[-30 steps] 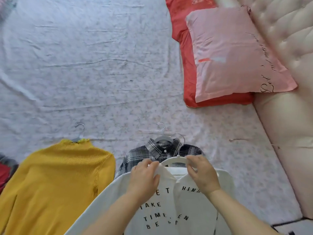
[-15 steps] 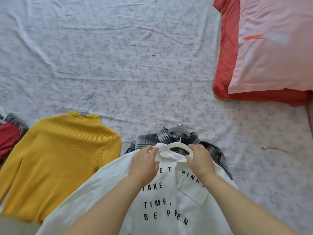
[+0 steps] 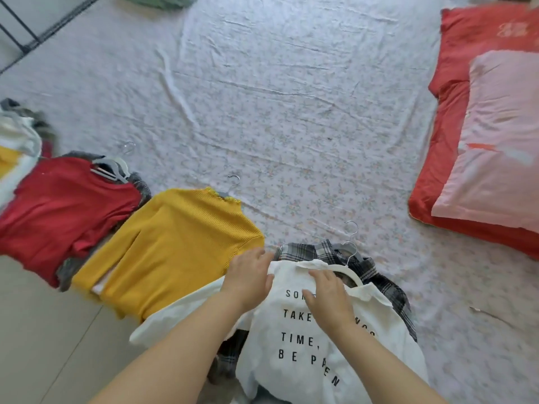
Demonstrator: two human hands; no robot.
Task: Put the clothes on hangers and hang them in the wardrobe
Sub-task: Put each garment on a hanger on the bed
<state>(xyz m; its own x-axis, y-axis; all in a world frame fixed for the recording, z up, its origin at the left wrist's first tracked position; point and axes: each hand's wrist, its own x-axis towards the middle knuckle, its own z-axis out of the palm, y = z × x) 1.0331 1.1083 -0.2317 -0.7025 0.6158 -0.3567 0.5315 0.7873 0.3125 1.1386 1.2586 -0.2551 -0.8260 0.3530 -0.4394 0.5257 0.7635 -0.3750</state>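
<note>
White cotton, printed with black lettering: the shirt (image 3: 306, 345) lies face up at the near edge of the bed (image 3: 291, 112), spread over a grey plaid shirt (image 3: 303, 252) that is already on a hanger. A white hanger (image 3: 354, 277) sits in the white shirt's neck, its metal hook pointing toward the middle of the bed. The left hand (image 3: 248, 281) rests on the shirt's left shoulder by the collar, fingers stretched out and released. The right hand (image 3: 329, 301) lies flat on the chest just below the collar, fingers spread, gripping nothing. Further left along the near edge lie a yellow sweater (image 3: 175, 243) and a red top (image 3: 64, 205), each on a hanger. A pink pillow (image 3: 495, 156) rests on a red pillow (image 3: 449, 141) at the bed's right edge.
</note>
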